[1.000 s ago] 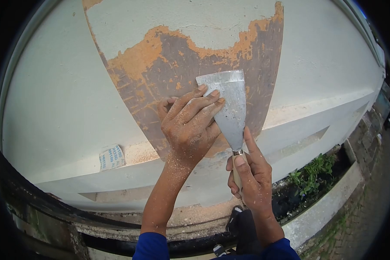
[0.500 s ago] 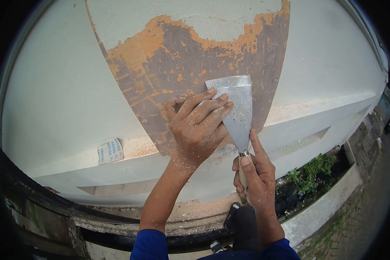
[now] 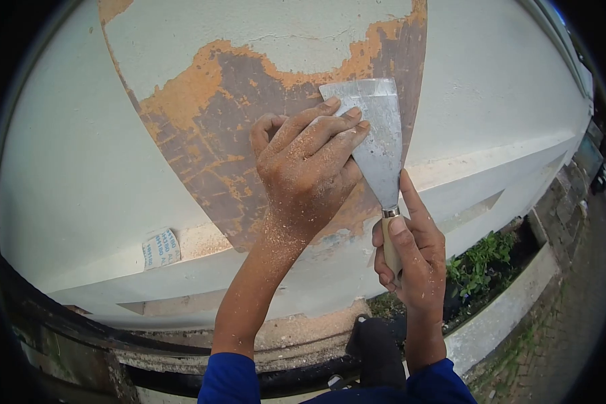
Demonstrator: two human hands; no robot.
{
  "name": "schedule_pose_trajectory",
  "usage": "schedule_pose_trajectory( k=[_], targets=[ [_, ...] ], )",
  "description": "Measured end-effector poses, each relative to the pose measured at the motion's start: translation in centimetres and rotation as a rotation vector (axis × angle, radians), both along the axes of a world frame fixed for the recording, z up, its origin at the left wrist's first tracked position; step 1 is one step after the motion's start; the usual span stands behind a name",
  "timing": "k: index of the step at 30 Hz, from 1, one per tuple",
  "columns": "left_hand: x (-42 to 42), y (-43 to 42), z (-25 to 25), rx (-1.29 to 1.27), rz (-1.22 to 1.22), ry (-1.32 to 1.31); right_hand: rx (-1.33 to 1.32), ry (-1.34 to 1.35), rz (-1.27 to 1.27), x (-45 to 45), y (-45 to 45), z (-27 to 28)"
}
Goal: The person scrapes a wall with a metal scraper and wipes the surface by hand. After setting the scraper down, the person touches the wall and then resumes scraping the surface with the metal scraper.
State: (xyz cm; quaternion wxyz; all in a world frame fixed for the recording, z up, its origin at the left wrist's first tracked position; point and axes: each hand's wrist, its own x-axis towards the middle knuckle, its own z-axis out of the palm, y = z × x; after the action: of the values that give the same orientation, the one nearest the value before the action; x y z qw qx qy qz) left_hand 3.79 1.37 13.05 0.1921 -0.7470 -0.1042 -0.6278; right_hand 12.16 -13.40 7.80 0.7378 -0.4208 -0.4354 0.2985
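Close by, the scraper is gripped by its pale handle in the right hand, and its flat blade is touched by the loosely spread fingers of the left hand. Scraping seems to be the step in hand, with the blade laid over the brown patch. For the next push, it should probably be pressed flat and steered toward the ragged orange edge higher up.

In daylight, a pale wall meets a ledge strewn with dust, while on the right leafy green plants grow beside a pale concrete kerb, with block paving along its outer side.
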Motion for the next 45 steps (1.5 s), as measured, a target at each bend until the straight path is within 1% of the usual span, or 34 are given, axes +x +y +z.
schedule_pose_trajectory(
  k=[1,2,3,4,6,8,9,11,13,16,19,22,23,25,26,29,31,32,34,35,38,40,41,43,44,45],
  targets=[
    [0.1,-0.1,-0.8,-0.025,0.001,0.008,-0.031,0.017,-0.016,-0.4,-0.3,-1.2],
    [0.1,-0.4,-2.2,-0.048,0.001,0.021,-0.046,0.007,-0.022,-0.3,-0.5,-1.4],
    [0.1,-0.9,-2.7,-0.074,0.001,0.036,-0.063,0.000,-0.028,-0.2,-0.8,-1.6],
    [0.1,-0.7,-2.3,-0.050,0.005,0.031,-0.080,-0.006,-0.033,-0.2,-1.1,-1.7],
    [0.5,-0.2,-0.2,0.010,0.012,0.015,-0.061,0.002,-0.028,0.3,-0.9,0.2],
    [0.6,-0.2,0.3,0.014,0.026,0.008,-0.026,-0.028,-0.022,0.5,-0.6,1.4],
    [0.6,-0.2,0.5,0.017,0.039,0.002,-0.014,-0.007,-0.009,0.4,-0.6,0.9],
    [0.1,-0.7,-1.2,-0.021,0.034,0.054,-0.059,-0.008,-0.015,0.0,-1.2,-0.9],
    [-0.2,-0.8,-1.3,-0.038,0.022,0.090,-0.071,0.019,-0.008,-0.2,-1.1,-1.2],
    [-0.2,-0.5,1.6,-0.007,0.030,0.019,0.011,-0.022,-0.001,-0.1,-0.1,1.5],
    [-0.3,-0.8,0.3,-0.026,0.050,0.034,-0.067,-0.022,0.008,0.0,-0.8,0.6],
    [-0.6,-0.9,-1.2,-0.047,0.038,0.089,-0.049,-0.017,0.020,-0.3,-0.9,-0.9],
    [-0.7,-0.7,-0.8,-0.042,0.040,0.065,-0.080,-0.012,0.006,-0.5,-0.7,-0.3],
    [-0.8,-0.6,1.7,-0.035,0.043,0.019,-0.055,-0.008,0.024,-0.6,-0.7,2.0],
    [-0.8,-0.7,1.5,-0.040,0.049,0.025,-0.043,-0.008,0.035,-0.7,-0.8,2.5],
    [-1.1,-0.9,-0.5,-0.060,0.068,0.062,-0.102,-0.014,0.040,-0.4,-1.1,-0.4],
    [-1.2,-0.8,-1.2,-0.065,0.069,0.091,-0.093,-0.009,0.036,-0.7,-0.8,-0.3],
    [-1.3,-0.5,-0.8,-0.052,0.056,0.059,-0.094,-0.006,0.035,-1.0,-0.7,-0.3],
    [-1.5,-0.3,2.0,-0.024,0.030,-0.001,-0.030,-0.028,0.044,-1.4,-0.1,1.7],
    [-1.5,-0.2,1.9,-0.022,0.036,0.000,0.002,-0.039,0.049,-1.4,0.1,2.4],
    [-1.6,-0.2,0.2,-0.032,0.055,0.032,-0.120,-0.024,0.043,-1.3,-0.7,0.4],
    [-1.8,-0.6,-1.0,-0.050,0.068,0.076,-0.100,-0.043,0.021,-1.6,-0.3,0.0],
    [-1.9,-0.2,-0.6,-0.016,0.084,0.068,-0.096,-0.050,0.011,-1.8,-0.3,-0.1],
    [-1.8,0.5,1.5,-0.005,0.018,0.024,-0.036,-0.066,0.012,-1.9,0.2,1.7],
    [-1.8,0.5,2.0,-0.001,-0.015,0.000,-0.006,-0.076,0.014,-2.0,0.3,2.4],
    [-1.8,0.4,1.7,-0.019,-0.008,0.005,-0.040,-0.057,0.022,-1.9,0.0,2.1]
  ],
)
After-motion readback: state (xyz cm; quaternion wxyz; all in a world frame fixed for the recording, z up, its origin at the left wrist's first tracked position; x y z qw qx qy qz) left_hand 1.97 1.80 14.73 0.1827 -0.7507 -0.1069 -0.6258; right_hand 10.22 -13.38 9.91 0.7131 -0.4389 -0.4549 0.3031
